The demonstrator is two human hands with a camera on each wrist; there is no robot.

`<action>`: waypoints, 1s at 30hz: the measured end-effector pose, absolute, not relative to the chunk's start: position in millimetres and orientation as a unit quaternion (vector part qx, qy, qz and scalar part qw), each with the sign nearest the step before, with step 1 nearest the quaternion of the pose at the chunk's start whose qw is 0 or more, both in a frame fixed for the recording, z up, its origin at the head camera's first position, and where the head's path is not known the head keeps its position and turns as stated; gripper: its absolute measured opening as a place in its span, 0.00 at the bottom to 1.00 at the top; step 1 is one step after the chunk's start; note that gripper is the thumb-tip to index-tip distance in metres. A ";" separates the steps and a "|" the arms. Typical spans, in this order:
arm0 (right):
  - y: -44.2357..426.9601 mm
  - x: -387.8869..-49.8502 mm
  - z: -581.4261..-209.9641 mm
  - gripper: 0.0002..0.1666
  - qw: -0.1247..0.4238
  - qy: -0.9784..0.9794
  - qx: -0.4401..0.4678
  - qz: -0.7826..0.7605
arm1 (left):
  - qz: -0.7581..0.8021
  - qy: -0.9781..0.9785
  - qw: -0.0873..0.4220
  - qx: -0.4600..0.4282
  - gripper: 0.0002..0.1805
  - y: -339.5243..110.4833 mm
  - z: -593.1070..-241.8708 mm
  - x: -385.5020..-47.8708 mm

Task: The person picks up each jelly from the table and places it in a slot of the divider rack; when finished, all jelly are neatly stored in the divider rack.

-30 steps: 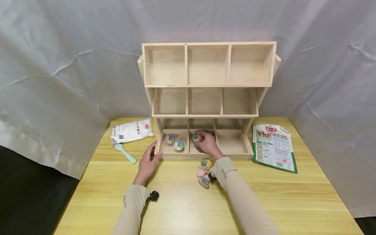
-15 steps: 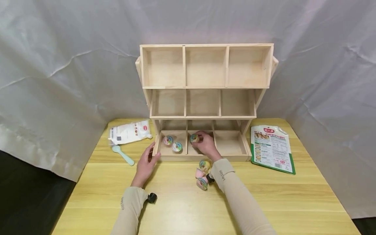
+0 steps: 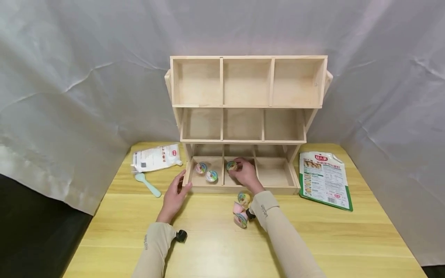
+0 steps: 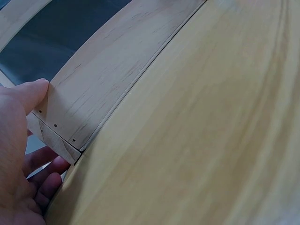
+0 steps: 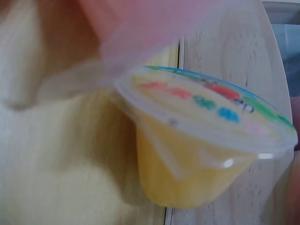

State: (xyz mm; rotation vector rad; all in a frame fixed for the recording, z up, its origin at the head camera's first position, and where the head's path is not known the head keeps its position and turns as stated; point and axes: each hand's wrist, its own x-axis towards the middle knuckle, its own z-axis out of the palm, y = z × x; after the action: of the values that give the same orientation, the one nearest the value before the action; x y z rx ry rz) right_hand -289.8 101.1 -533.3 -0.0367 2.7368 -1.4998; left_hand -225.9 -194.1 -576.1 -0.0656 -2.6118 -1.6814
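At far left, a white pouch lies on the table, a pale green spoon just beside it. The left hand rests at the near left corner of the wooden shelf: thumb on the front board, fingers loosely bent by the outer side. Two lidded cups sit in the bottom left compartment. In the bottom middle compartment, the held cup is pinched between thumb and fingers of the right hand, at the fingertips, left of the palm; contact with the floor beneath cannot be determined. In front of the shelf, a yellow cup and pink cups lie near the right sleeve. At far right, a green-and-white packet lies flat.
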 end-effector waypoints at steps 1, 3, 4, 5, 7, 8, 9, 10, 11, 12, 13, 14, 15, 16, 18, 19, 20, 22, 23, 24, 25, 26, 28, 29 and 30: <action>101.8 -289.9 -533.5 0.28 0.009 0.877 -0.011 -0.480 | -0.541 -0.840 0.018 -0.022 0.37 -193.5 -576.1 -225.9; 102.2 -290.7 -533.5 0.28 0.007 0.877 -0.011 -0.480 | -0.543 -0.839 0.020 -0.024 0.37 -192.9 -575.8 -226.3; 102.4 -290.8 -533.3 0.28 0.006 0.878 -0.011 -0.478 | -0.544 -0.839 0.020 -0.025 0.37 -192.9 -575.8 -226.6; 102.4 -290.9 -533.2 0.28 0.007 0.879 -0.010 -0.477 | -0.543 -0.839 0.019 -0.024 0.37 -193.0 -575.5 -226.6; 102.6 -290.3 -532.8 0.28 0.010 0.880 -0.007 -0.476 | -0.542 -0.840 0.018 -0.024 0.37 -193.0 -575.7 -226.5; 102.5 -290.1 -532.5 0.28 0.009 0.880 -0.007 -0.475 | -0.542 -0.840 0.018 -0.024 0.37 -193.1 -575.9 -226.7; 102.5 -289.8 -531.8 0.28 0.007 0.879 -0.007 -0.476 | -0.540 -0.841 0.020 -0.023 0.37 -193.2 -575.9 -227.0; 102.9 -289.9 -531.5 0.28 0.006 0.878 -0.007 -0.478 | -0.540 -0.841 0.022 -0.024 0.37 -193.2 -576.1 -227.6; 103.1 -289.9 -531.0 0.28 0.002 0.878 -0.009 -0.479 | -0.538 -0.842 0.023 -0.025 0.37 -192.9 -576.0 -228.2; 103.4 -290.0 -530.5 0.28 0.000 0.877 -0.010 -0.479 | -0.538 -0.842 0.024 -0.027 0.37 -192.7 -576.0 -228.8; 103.5 -290.1 -530.0 0.28 -0.001 0.877 -0.010 -0.480 | -0.537 -0.843 0.024 -0.028 0.37 -192.5 -576.1 -229.5; 103.8 -290.5 -529.7 0.28 -0.001 0.877 -0.011 -0.480 | -0.536 -0.843 0.024 -0.026 0.37 -192.4 -576.1 -229.8; 104.1 -290.9 -529.7 0.28 0.002 0.877 -0.012 -0.479 | -0.536 -0.844 0.024 -0.026 0.37 -192.3 -576.0 -229.9; 104.4 -291.1 -529.7 0.28 0.005 0.878 -0.012 -0.479 | -0.537 -0.843 0.023 -0.025 0.37 -192.2 -575.8 -229.9; 104.5 -291.5 -529.2 0.29 0.006 0.877 -0.016 -0.479 | -0.537 -0.843 0.025 -0.023 0.37 -192.2 -575.3 -229.7; 104.4 -291.6 -529.0 0.29 0.004 0.877 -0.018 -0.481 | -0.536 -0.843 0.027 -0.024 0.37 -192.1 -575.1 -229.7; 104.5 -291.8 -529.1 0.28 0.001 0.877 -0.020 -0.481 | -0.539 -0.842 0.028 -0.024 0.37 -191.9 -574.8 -229.6; 104.4 -291.1 -529.4 0.28 -0.005 0.876 -0.022 -0.482 | -0.540 -0.841 0.029 -0.025 0.37 -191.6 -575.0 -229.1; 104.5 -290.5 -529.9 0.27 -0.005 0.876 -0.021 -0.482 | -0.538 -0.842 0.027 -0.025 0.37 -191.5 -575.4 -228.6; 104.5 -289.8 -530.5 0.27 -0.003 0.877 -0.019 -0.481 | -0.536 -0.843 0.025 -0.026 0.37 -191.5 -576.0 -227.8; 104.6 -288.7 -531.0 0.27 0.000 0.878 -0.017 -0.479 | -0.535 -0.844 0.023 -0.023 0.38 -191.5 -576.7 -226.8; 104.7 -287.8 -531.7 0.27 0.003 0.879 -0.015 -0.477 | -0.534 -0.845 0.020 -0.021 0.37 -191.5 -577.3 -225.9; 104.5 -286.9 -532.6 0.27 0.005 0.879 -0.016 -0.477 | -0.531 -0.847 0.022 -0.020 0.37 -191.6 -577.8 -224.9; 104.2 -286.8 -532.5 0.27 0.003 0.878 -0.017 -0.478 | -0.530 -0.847 0.024 -0.020 0.37 -191.6 -577.7 -224.9; 104.0 -286.7 -532.5 0.28 -0.001 0.878 -0.019 -0.479 | -0.531 -0.847 0.026 -0.020 0.37 -191.6 -577.3 -225.1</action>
State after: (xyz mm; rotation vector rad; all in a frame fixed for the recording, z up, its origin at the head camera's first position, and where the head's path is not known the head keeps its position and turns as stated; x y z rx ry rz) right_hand -286.7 104.0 -532.5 -0.0607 2.7592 -1.5046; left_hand -225.1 -191.6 -577.3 -0.0606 -2.6172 -1.6413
